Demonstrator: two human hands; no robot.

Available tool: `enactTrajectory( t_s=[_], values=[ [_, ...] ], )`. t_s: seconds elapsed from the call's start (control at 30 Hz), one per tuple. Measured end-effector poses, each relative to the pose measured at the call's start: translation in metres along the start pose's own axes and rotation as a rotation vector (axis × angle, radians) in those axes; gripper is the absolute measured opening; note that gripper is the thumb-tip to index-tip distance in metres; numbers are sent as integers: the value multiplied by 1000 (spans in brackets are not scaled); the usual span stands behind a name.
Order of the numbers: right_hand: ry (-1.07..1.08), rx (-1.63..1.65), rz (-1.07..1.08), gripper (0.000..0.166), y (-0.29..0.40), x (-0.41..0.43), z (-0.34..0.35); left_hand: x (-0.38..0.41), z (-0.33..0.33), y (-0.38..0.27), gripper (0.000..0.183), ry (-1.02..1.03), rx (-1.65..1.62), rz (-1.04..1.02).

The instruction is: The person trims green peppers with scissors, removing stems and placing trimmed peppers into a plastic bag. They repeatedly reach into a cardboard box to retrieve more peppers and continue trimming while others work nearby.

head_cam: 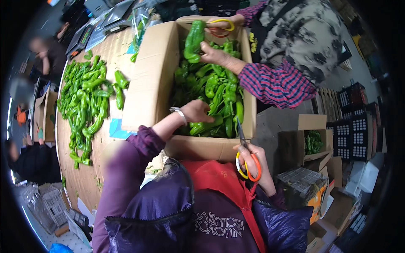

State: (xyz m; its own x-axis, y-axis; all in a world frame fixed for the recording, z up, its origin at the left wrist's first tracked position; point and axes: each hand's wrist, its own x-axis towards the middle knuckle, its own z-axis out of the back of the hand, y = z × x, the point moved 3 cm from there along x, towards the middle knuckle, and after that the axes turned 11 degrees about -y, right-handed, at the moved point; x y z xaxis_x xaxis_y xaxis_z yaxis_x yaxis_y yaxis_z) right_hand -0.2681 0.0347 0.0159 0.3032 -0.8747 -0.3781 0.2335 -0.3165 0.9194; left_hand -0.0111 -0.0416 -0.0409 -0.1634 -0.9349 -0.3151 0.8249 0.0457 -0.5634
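Note:
A large cardboard box (pixel 202 148) full of green peppers (pixel 218 91) stands before me. My left hand (pixel 197 112) reaches into it, its fingers on a green pepper (pixel 205 124) near the box's front side; whether they grip it I cannot tell. At the near right corner my right hand (pixel 253 158) holds scissors (pixel 243 136) by their yellow and orange handles, the blades pointing up over the box's rim. Across the box, a co-worker's hand (pixel 215 55) is at a large green pepper (pixel 194 41), and their other hand holds yellow-and-red-handled scissors (pixel 223 25).
Left of the box, a heap of green peppers (pixel 85 104) lies on the wooden table (pixel 120 57), with a scale (pixel 79 41) at its far end. At the right stand another box of peppers (pixel 297 142), black crates (pixel 351 129) and a pallet (pixel 329 101). More people are at the left.

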Motion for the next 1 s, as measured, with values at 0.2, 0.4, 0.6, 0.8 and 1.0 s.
enactTrajectory(
  t_s=[0.2, 0.4, 0.6, 0.8, 1.0],
  values=[
    [-79, -104, 486, 26, -28, -12, -6, 47, -87, 31, 39, 352, 314, -164],
    [-85, -150, 568, 34, -19, -17, -4, -29, -12, -7, 45, -152, -291, -37],
    [-197, -208, 570, 33, 6, -16, 15, -74, 38, -56, 46, -150, -617, 38],
    [-216, -220, 508, 36, 23, -7, -9, -93, 66, -91, 38, -191, -268, -72],
    [-87, -337, 554, 37, 45, -6, -27, -118, 64, -87, 42, -144, -362, -21]
  ],
)
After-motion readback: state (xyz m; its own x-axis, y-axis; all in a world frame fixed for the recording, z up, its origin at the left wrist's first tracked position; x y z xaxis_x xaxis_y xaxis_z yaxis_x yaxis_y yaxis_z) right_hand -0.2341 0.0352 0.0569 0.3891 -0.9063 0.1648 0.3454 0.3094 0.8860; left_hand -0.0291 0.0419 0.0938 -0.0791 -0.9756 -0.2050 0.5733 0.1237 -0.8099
